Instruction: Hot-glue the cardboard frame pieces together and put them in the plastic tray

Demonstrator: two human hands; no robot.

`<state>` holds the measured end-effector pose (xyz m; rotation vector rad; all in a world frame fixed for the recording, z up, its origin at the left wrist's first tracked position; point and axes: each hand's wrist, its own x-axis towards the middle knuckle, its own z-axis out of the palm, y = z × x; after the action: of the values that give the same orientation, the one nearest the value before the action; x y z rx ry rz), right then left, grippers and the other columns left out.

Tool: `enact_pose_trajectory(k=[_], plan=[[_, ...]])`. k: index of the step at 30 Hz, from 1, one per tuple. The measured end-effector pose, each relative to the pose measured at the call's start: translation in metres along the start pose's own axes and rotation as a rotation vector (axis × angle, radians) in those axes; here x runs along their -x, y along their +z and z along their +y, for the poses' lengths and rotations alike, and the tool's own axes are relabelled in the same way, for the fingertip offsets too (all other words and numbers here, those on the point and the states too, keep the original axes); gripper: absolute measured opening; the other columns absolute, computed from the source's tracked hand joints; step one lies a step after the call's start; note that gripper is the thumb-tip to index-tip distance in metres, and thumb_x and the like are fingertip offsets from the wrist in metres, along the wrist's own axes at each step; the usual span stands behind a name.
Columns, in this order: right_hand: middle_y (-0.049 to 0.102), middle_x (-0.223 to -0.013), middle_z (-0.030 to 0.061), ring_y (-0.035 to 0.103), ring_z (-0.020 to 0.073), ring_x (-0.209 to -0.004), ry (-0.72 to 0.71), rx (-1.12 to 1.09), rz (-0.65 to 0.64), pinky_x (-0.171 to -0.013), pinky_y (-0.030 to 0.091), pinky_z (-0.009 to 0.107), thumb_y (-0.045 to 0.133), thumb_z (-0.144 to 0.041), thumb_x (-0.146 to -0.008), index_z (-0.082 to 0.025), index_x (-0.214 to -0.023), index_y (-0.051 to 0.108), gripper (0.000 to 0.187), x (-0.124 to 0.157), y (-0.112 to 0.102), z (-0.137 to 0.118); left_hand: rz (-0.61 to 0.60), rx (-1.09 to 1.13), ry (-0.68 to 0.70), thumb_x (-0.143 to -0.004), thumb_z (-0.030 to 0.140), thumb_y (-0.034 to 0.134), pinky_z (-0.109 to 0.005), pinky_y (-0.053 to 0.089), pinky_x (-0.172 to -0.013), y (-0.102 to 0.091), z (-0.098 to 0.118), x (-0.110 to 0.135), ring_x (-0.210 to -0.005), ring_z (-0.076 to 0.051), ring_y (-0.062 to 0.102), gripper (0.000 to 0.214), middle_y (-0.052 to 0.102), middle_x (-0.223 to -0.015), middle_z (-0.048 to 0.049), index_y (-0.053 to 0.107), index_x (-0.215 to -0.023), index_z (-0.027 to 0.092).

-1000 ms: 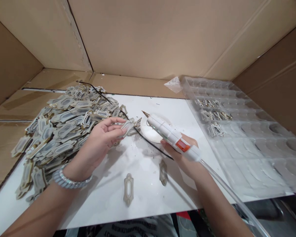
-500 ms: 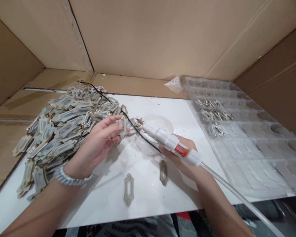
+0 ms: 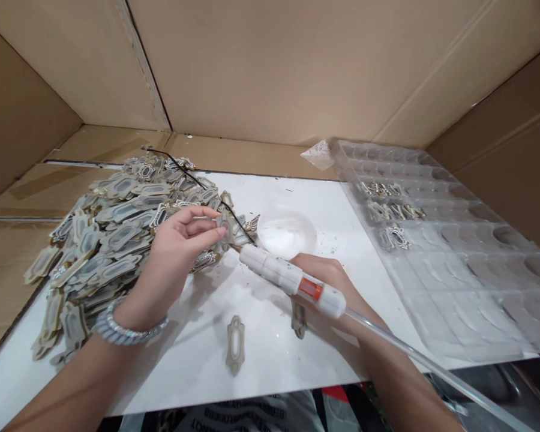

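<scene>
My left hand (image 3: 184, 237) pinches a small grey frame-shaped plate (image 3: 225, 227) between thumb and fingertips, holding it up beside the pile. My right hand (image 3: 326, 276) is wrapped round a white pen-shaped tool (image 3: 279, 270) with an orange inset and a thin metal tip. That tip reaches the lower edge of the held plate; whether they touch I cannot tell. A clear tube (image 3: 414, 354) trails from the tool's rear toward the lower right. On the white board lie two loose plates, one in front (image 3: 235, 346) and another (image 3: 299, 321) partly hidden below the tool.
A big heap of similar plates (image 3: 117, 234) covers the left side, crossed by a black cable (image 3: 175, 161). Behind the tool sits a shallow white dish (image 3: 292, 231). At right is a clear compartment tray (image 3: 459, 264) with metal pieces (image 3: 393, 211). Cardboard walls (image 3: 288, 72) surround the board.
The tool has moved down and left, bringing its tip to the held plate. My left fingers have shifted their grip. The white dish shows more fully.
</scene>
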<state>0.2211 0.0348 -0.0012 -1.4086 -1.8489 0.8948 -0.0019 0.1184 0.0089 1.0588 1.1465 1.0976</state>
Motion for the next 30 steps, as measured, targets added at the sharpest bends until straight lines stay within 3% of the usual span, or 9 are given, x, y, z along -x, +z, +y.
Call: enact_pose_trajectory(k=[10,21,30], plan=[[0.051,-0.062,-0.0006,0.049,0.0141,-0.058,0.078,-0.017,-0.041,-0.054,0.033,0.026,0.052,-0.022,-0.08,-0.02,-0.058,0.045,0.023,0.0,0.0002,-0.002,-0.012,-0.052,0.036,-0.059,0.022,0.082,-0.02,0.046,-0.061,0.0015,0.0017,0.0019,-0.063,-0.011,0.061,0.027,0.068,-0.065,0.0036,0.066,-0.08,0.021],[0.045,-0.061,-0.0027,0.044,0.0112,-0.055,0.059,0.031,-0.036,-0.053,0.028,0.025,0.052,-0.017,-0.078,-0.021,-0.058,0.036,0.026,0.0008,0.0004,-0.0008,0.011,-0.102,0.065,-0.056,0.024,0.082,-0.018,0.047,-0.058,0.0018,0.0021,0.0019,-0.061,-0.01,0.062,0.03,0.067,-0.063,0.0039,0.064,-0.079,0.019],[0.046,-0.061,-0.0029,0.044,0.0108,-0.055,0.038,0.036,-0.026,-0.053,0.029,0.024,0.051,-0.014,-0.075,-0.02,-0.058,0.039,0.022,0.0001,0.0005,0.0011,0.022,-0.13,0.077,-0.059,0.024,0.081,-0.019,0.046,-0.059,0.0014,0.0021,0.0031,-0.062,-0.01,0.061,0.029,0.067,-0.064,0.0035,0.063,-0.081,0.019]])
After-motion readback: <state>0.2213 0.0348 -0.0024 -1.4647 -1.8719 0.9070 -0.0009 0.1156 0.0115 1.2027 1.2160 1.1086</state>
